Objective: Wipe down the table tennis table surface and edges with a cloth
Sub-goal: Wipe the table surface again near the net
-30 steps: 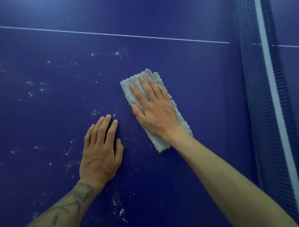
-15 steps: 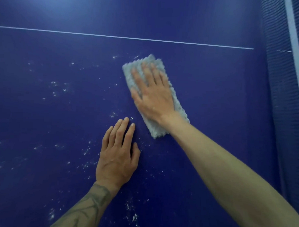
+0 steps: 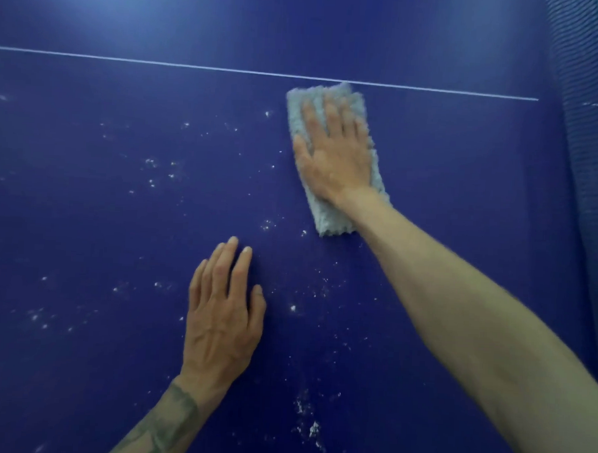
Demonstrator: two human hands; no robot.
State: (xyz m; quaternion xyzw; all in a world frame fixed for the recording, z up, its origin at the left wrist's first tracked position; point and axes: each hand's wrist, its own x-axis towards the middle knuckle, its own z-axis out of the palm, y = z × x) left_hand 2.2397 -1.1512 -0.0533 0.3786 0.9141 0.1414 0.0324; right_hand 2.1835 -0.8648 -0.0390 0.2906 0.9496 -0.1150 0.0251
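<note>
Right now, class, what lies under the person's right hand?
A grey cloth lies flat under the right hand, pressed onto the blue table. The surface beneath the cloth is covered, so any dust there cannot be seen.

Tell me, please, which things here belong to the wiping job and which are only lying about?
For the job:
cloth; right hand, pressing flat on it; table; white specks on the table.

Only there:
net; white line; left hand, resting flat on the table, holding nothing.
</note>
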